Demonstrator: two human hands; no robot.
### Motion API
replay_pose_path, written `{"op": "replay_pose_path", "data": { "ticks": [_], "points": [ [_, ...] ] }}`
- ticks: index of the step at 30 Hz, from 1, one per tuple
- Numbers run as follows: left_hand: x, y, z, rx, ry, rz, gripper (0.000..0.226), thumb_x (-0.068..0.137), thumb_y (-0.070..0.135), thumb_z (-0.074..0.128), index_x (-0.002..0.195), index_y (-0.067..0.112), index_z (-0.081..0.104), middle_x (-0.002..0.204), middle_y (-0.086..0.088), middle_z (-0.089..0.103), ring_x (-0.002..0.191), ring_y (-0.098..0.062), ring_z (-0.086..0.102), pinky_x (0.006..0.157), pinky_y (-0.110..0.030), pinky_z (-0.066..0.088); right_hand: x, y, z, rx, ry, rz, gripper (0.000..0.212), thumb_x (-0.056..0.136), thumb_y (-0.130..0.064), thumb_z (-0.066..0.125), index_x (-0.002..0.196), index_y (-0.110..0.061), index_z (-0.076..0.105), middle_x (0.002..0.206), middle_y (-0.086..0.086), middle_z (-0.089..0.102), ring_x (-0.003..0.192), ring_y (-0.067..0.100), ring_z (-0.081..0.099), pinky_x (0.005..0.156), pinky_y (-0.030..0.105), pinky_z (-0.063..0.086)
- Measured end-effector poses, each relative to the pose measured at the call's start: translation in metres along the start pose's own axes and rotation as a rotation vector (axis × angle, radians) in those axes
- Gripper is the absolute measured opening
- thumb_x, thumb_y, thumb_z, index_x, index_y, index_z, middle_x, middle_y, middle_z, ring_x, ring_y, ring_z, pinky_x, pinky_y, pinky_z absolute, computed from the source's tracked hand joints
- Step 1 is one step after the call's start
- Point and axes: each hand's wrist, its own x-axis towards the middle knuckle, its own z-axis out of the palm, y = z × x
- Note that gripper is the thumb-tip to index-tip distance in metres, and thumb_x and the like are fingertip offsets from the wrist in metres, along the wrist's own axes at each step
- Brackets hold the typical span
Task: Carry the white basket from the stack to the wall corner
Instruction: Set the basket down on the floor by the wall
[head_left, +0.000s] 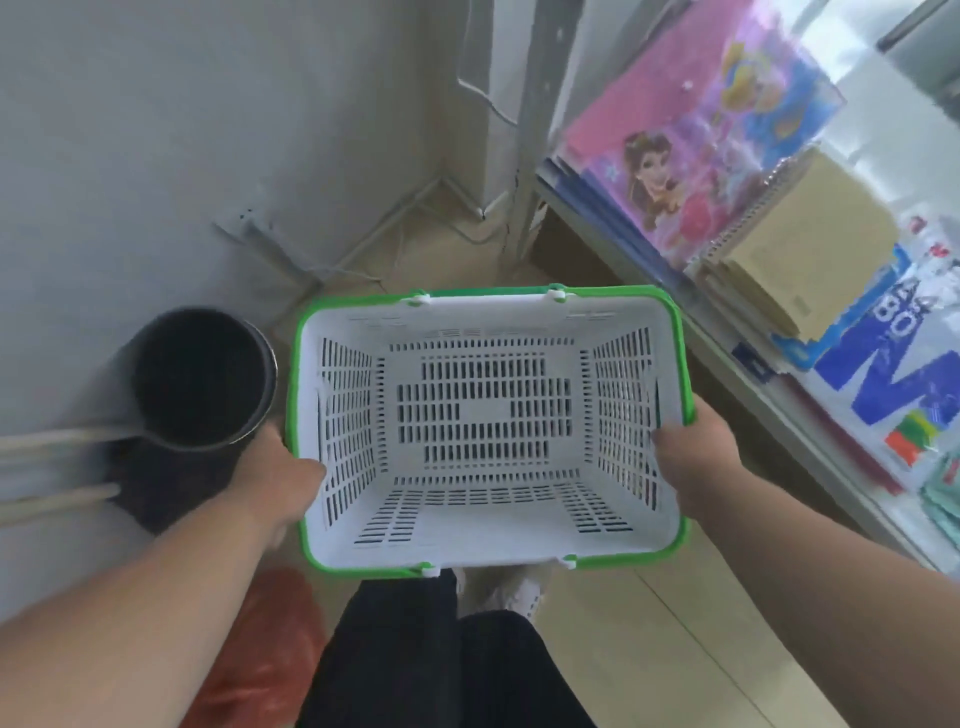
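Note:
I hold the white basket (488, 540) level in front of me, above the floor. It is slotted white plastic with a green rim and it is empty. My left hand (283, 480) grips its left rim, thumb inside the wall. My right hand (693, 447) grips its right rim, fingers curled over the edge. The wall corner (447, 176) lies ahead, just beyond the basket's far edge, where the grey wall meets a white post. No stack of baskets is in view.
A black cylindrical bin (202, 379) stands against the left wall with wooden handles (57, 470) beside it. A red plastic bag (265, 660) lies by my legs. A shelf (727, 364) of notebooks and folders runs along the right. White cables (395, 223) trail in the corner.

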Motion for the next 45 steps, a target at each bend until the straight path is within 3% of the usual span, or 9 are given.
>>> {"op": "replay_pose_path", "data": {
  "ticks": [6,10,19,27,30,34,38,42,45],
  "points": [
    [0.048,-0.027,-0.031,-0.245,0.080,-0.119,0.059,0.083,-0.015,0.067,0.131,0.020,0.062,0.104,-0.002,0.073,0.099,-0.032,0.071,0.085,-0.047,0.059,0.028,-0.113,0.085,-0.227,-0.073,-0.183,0.044,0.086,0.002,0.054,0.086,-0.038,0.071,0.074,-0.012,0.075,0.071,0.016,0.072,0.048,0.020,0.046],
    [0.082,-0.020,-0.045,-0.304,0.147,-0.172,0.049,0.085,-0.009,0.069,0.119,0.025,0.060,0.095,0.006,0.068,0.083,-0.012,0.063,0.063,-0.032,0.050,0.049,-0.178,0.137,-0.337,-0.081,-0.233,0.044,0.084,0.004,0.051,0.085,-0.036,0.070,0.077,-0.010,0.074,0.068,0.018,0.069,0.050,0.020,0.045],
    [0.160,0.012,-0.053,-0.402,0.147,-0.269,0.050,0.090,-0.007,0.065,0.136,0.013,0.064,0.120,-0.011,0.074,0.109,-0.035,0.071,0.096,-0.052,0.059,0.130,-0.283,0.233,-0.546,-0.056,-0.368,0.025,0.090,-0.006,0.058,0.094,-0.030,0.061,0.075,-0.002,0.063,0.062,0.023,0.060,0.043,0.020,0.043],
    [0.206,0.020,-0.007,-0.486,0.215,-0.386,0.044,0.086,-0.003,0.063,0.127,0.013,0.067,0.112,-0.011,0.075,0.101,-0.034,0.072,0.088,-0.049,0.061,0.198,-0.313,0.295,-0.669,-0.091,-0.458,0.042,0.091,0.000,0.051,0.104,-0.037,0.066,0.082,-0.007,0.070,0.070,0.018,0.066,0.047,0.022,0.048],
    [0.209,0.024,0.010,-0.438,0.266,-0.380,0.037,0.089,0.003,0.063,0.122,0.019,0.060,0.106,-0.006,0.071,0.100,-0.035,0.069,0.089,-0.050,0.059,0.218,-0.314,0.299,-0.700,-0.119,-0.451,0.035,0.093,-0.001,0.059,0.102,-0.035,0.064,0.085,-0.007,0.069,0.070,0.014,0.065,0.041,0.020,0.049],
    [0.219,0.020,0.015,-0.240,0.243,-0.342,0.033,0.101,0.013,0.062,0.134,0.007,0.061,0.125,-0.020,0.071,0.112,-0.044,0.066,0.096,-0.051,0.056,0.232,-0.308,0.305,-0.768,-0.139,-0.499,0.020,0.095,-0.010,0.064,0.106,-0.026,0.064,0.090,0.000,0.069,0.068,0.013,0.062,0.047,0.021,0.047],
    [0.215,0.022,0.011,-0.150,0.213,-0.294,0.040,0.104,0.019,0.067,0.140,0.005,0.058,0.133,-0.021,0.070,0.120,-0.045,0.065,0.097,-0.047,0.052,0.227,-0.309,0.303,-0.807,-0.085,-0.473,0.038,0.095,-0.006,0.052,0.128,-0.021,0.065,0.101,0.008,0.069,0.083,0.031,0.068,0.064,0.038,0.060],
    [0.186,0.037,-0.010,-0.229,0.178,-0.253,0.079,0.102,0.028,0.073,0.169,0.014,0.033,0.155,-0.018,0.062,0.138,-0.040,0.060,0.109,-0.045,0.047,0.186,-0.311,0.293,-0.769,-0.129,-0.656,0.059,0.093,-0.015,0.059,0.150,-0.027,0.048,0.124,0.006,0.072,0.075,0.021,0.059,0.052,0.023,0.040],
    [0.142,0.061,-0.049,-0.268,0.186,-0.122,0.092,0.098,0.038,0.078,0.174,0.030,0.028,0.163,-0.009,0.057,0.146,-0.032,0.056,0.117,-0.041,0.044,0.127,-0.323,0.280,-0.686,-0.304,-0.727,0.063,0.095,-0.030,0.070,0.153,-0.038,0.047,0.141,0.000,0.066,0.092,0.016,0.061,0.073,0.026,0.046]
  ]
}}
